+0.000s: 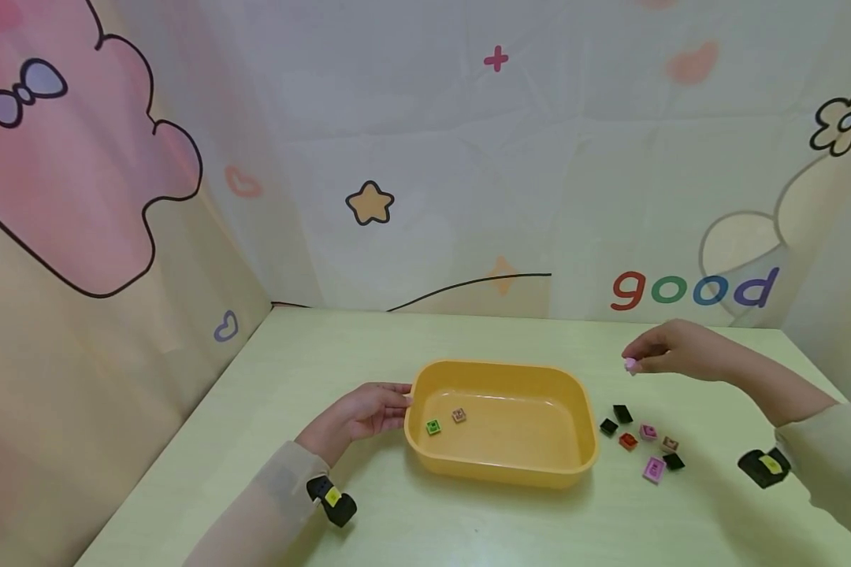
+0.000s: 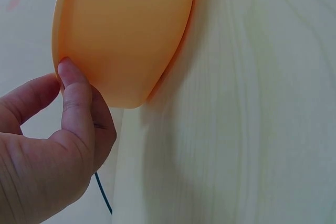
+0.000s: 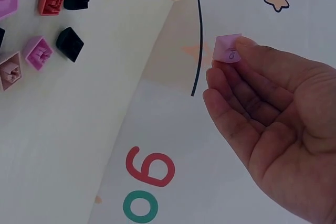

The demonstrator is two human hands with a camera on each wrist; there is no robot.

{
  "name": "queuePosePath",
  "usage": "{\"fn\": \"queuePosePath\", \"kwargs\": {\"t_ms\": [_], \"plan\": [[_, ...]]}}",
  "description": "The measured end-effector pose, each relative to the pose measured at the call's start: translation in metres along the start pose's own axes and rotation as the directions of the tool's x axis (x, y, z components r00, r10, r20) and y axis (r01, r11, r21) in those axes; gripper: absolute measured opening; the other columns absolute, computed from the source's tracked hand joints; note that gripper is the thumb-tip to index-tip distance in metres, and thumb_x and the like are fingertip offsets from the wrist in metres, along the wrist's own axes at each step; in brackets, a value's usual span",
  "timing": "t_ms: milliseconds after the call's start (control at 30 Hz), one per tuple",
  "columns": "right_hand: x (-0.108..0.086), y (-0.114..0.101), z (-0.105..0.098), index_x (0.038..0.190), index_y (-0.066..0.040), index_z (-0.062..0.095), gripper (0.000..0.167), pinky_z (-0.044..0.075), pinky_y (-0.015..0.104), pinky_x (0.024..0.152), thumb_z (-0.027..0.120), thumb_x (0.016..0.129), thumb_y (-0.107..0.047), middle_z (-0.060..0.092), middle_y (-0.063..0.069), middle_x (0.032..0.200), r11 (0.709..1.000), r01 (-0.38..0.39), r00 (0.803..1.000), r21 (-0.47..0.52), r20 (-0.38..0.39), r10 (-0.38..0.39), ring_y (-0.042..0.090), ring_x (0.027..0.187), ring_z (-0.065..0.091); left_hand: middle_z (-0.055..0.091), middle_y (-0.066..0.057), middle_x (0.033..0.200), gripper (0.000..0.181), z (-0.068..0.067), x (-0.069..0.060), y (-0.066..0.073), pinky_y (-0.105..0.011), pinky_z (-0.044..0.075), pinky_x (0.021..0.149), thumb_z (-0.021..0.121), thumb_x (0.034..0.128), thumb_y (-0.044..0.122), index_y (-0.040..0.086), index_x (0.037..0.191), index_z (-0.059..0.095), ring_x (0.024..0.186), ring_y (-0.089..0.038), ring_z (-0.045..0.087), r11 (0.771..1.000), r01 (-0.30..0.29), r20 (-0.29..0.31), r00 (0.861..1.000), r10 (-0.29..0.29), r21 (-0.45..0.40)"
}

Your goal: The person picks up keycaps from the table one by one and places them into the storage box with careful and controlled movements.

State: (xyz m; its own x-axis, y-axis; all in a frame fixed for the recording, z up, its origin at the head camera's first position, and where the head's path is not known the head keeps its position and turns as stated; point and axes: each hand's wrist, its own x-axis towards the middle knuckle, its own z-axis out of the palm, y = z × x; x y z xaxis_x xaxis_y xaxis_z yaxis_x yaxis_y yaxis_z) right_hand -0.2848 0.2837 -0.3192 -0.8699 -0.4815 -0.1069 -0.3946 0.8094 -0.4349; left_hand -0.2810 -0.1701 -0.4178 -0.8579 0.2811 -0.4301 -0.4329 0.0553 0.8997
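A yellow plastic basin point(image 1: 499, 469) stands on the table, with a green keycap point(image 1: 433, 427) and a beige keycap point(image 1: 458, 415) lying at its left end. My left hand point(image 1: 374, 411) grips the basin's left rim; the left wrist view shows the fingers point(image 2: 77, 106) pinching the wall of the basin point(image 2: 126, 30). Off the table's surface, to the right of the basin, my right hand point(image 1: 688, 352) pinches a pink keycap point(image 1: 631, 365) between thumb and fingertips. Letters show on that pink keycap point(image 3: 227, 49) in the right wrist view.
Right of the basin lie several loose keycaps: black point(image 1: 622, 413), red point(image 1: 628, 441), pink point(image 1: 654, 470) and beige point(image 1: 670, 444). A printed curtain point(image 1: 425, 157) hangs behind the pale table point(image 1: 312, 346) and along both sides.
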Motion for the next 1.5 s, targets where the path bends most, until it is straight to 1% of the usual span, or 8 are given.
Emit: {"fn": "queuePosePath", "kwargs": {"t_ms": [167,400,633,867,1000,1267,1367,1500], "plan": [[0.007,-0.011,-0.002,0.119,0.003,0.071,0.030,0.065,0.035,0.082,0.069,0.097,-0.018,0.077,0.006,0.104,1.000,0.016,1.000,-0.005,0.001,-0.016,0.018,0.093,0.072,0.070,0.000,0.094,0.044,0.000,0.000,-0.001,-0.018,0.063,0.073,0.054,0.1024,0.003,-0.006,0.145,0.049,0.078,-0.008,0.067,1.000,0.004,-0.005,1.000,-0.004,-0.003],[0.015,-0.023,-0.002,0.119,0.001,0.072,0.030,0.065,0.035,0.081,0.070,0.097,-0.019,0.077,0.005,0.104,0.999,0.037,0.999,-0.017,-0.002,-0.038,0.017,0.093,0.071,0.070,0.000,0.093,0.044,0.000,-0.001,0.000,-0.018,0.062,0.072,0.054,0.1025,0.003,-0.006,0.146,0.048,0.078,-0.007,0.067,1.000,0.000,0.005,1.000,0.000,-0.003],[0.023,-0.036,-0.003,0.118,0.001,0.072,0.031,0.065,0.034,0.081,0.070,0.096,-0.021,0.077,0.003,0.102,0.997,0.072,0.997,-0.032,-0.003,-0.072,0.015,0.090,0.070,0.070,0.000,0.092,0.045,0.001,0.000,0.000,-0.018,0.062,0.071,0.054,0.1022,0.003,-0.006,0.146,0.049,0.077,-0.007,0.067,1.000,0.014,-0.002,1.000,-0.014,0.002],[0.036,-0.053,-0.013,0.118,0.002,0.072,0.031,0.065,0.039,0.085,0.070,0.096,-0.020,0.078,0.008,0.105,0.995,0.102,0.994,-0.016,-0.025,-0.102,0.017,0.092,0.071,0.070,0.000,0.093,0.045,0.001,0.000,0.000,-0.018,0.062,0.071,0.054,0.1021,0.002,-0.006,0.146,0.048,0.078,-0.007,0.067,1.000,0.013,-0.004,1.000,-0.013,-0.001],[0.044,-0.063,-0.017,0.117,0.002,0.073,0.029,0.065,0.038,0.083,0.070,0.096,-0.019,0.078,0.009,0.104,0.992,0.128,0.991,-0.017,-0.027,-0.128,0.017,0.091,0.070,0.071,-0.001,0.096,0.045,0.001,-0.001,0.001,-0.019,0.063,0.073,0.054,0.1022,0.003,-0.006,0.146,0.048,0.079,-0.008,0.068,1.000,0.011,-0.008,1.000,-0.011,0.005],[0.061,-0.080,-0.007,0.116,0.003,0.073,0.027,0.065,0.037,0.083,0.072,0.095,-0.015,0.077,0.010,0.100,0.988,0.153,0.988,0.005,-0.004,-0.153,0.014,0.087,0.067,0.070,0.000,0.093,0.046,-0.001,0.000,0.000,-0.018,0.062,0.071,0.054,0.1022,0.003,-0.006,0.147,0.046,0.078,-0.007,0.067,1.000,0.007,0.011,1.000,-0.007,0.005],[0.067,-0.086,-0.004,0.115,0.002,0.074,0.027,0.064,0.038,0.084,0.071,0.096,-0.017,0.077,0.009,0.100,0.988,0.157,0.988,0.001,0.011,-0.156,0.014,0.086,0.066,0.070,0.000,0.093,0.046,-0.001,0.000,0.000,-0.018,0.062,0.071,0.054,0.1021,0.002,-0.007,0.147,0.046,0.077,-0.007,0.068,1.000,0.007,0.013,1.000,-0.007,0.005],[0.074,-0.092,-0.001,0.113,0.000,0.074,0.026,0.064,0.038,0.085,0.071,0.096,-0.018,0.077,0.008,0.099,0.983,0.185,0.983,-0.004,0.024,-0.185,0.013,0.086,0.066,0.071,-0.001,0.095,0.045,0.000,0.000,0.000,-0.019,0.063,0.072,0.054,0.1022,0.003,-0.006,0.146,0.048,0.078,-0.008,0.068,1.000,0.005,0.004,1.000,-0.005,0.009]]}}
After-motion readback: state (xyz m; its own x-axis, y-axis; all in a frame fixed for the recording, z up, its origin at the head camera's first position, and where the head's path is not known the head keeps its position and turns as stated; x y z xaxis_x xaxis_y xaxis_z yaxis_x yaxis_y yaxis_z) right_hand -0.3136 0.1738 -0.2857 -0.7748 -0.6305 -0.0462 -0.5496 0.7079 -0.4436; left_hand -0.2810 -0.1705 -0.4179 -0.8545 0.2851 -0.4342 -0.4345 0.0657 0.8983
